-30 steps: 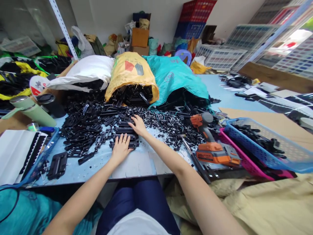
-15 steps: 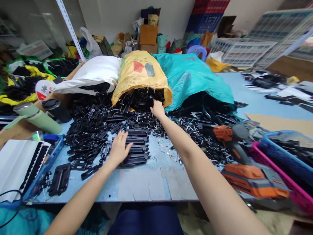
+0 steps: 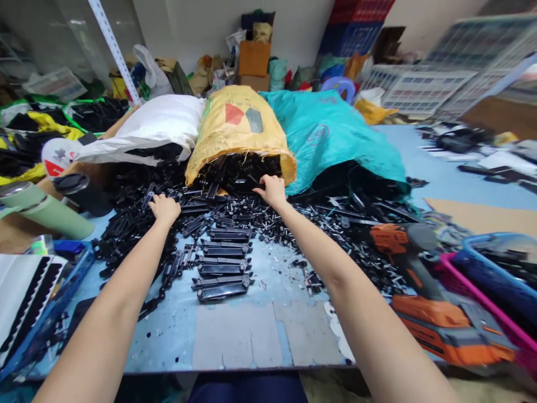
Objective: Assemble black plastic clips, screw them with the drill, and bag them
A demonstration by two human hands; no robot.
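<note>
My left hand [image 3: 165, 209] rests on the pile of black slotted plastic parts [image 3: 130, 215] at the left, its fingers curled and closed among them. What those fingers hold is hidden. At the mouth of the yellow sack [image 3: 251, 120], my right hand [image 3: 272, 190] has its thumb and fingers closed on a black plastic part [image 3: 253, 179]. More dark parts fill that sack. Between my arms, several long black assembled pieces [image 3: 222, 268] lie in a stacked column on the blue table [image 3: 163, 341].
Small metal screws and fittings [image 3: 289, 221] are strewn mid-table. An orange and grey cordless drill [image 3: 436, 302] lies at right, beside a pink basket [image 3: 457, 277] and a blue basket [image 3: 495, 252]. White [image 3: 163, 120] and teal [image 3: 327, 129] sacks flank the yellow one. A green tumbler [image 3: 54, 210] leans at left.
My left hand has moved from the column of black pieces up and left to the loose parts. My right hand stays at the yellow sack's mouth. The view has shifted slightly.
</note>
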